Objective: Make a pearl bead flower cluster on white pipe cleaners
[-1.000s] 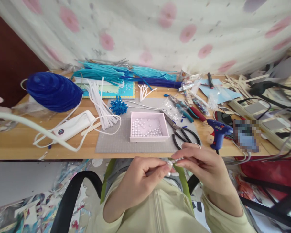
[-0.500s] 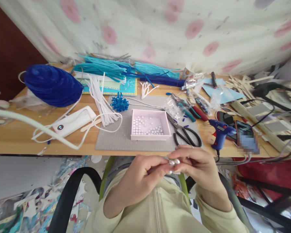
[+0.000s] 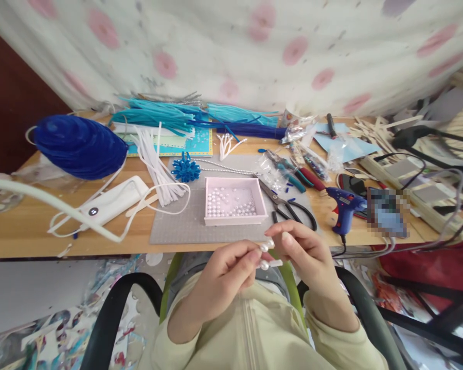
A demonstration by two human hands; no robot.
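Note:
Over my lap, near the desk's front edge, my left hand (image 3: 226, 277) pinches a small cluster of white pearl beads (image 3: 264, 265) with a short white stem sticking out to the right. Part of this piece is hidden by my fingers. Just right of it, my right hand (image 3: 306, 257) has its thumb and forefinger apart, the fingertips close to the upper beads. Beyond my hands, a pale pink box (image 3: 235, 220) holds many loose pearl beads. Black-handled scissors (image 3: 293, 213) lie to its right.
A grey cutting mat (image 3: 173, 231) lies under the box. A blue fuzzy flower (image 3: 185, 167), white pipe cleaners (image 3: 158, 169) and a bead-tipped white bunch (image 3: 228, 146) sit behind. A blue glue gun (image 3: 345, 208) stands right; a white corded device (image 3: 116, 203) and blue roll (image 3: 79, 146) lie left.
My right fingers have parted from the bead cluster and lifted slightly, exposing more beads and the white stem. My left hand keeps its pinch. The camera view has shifted a little.

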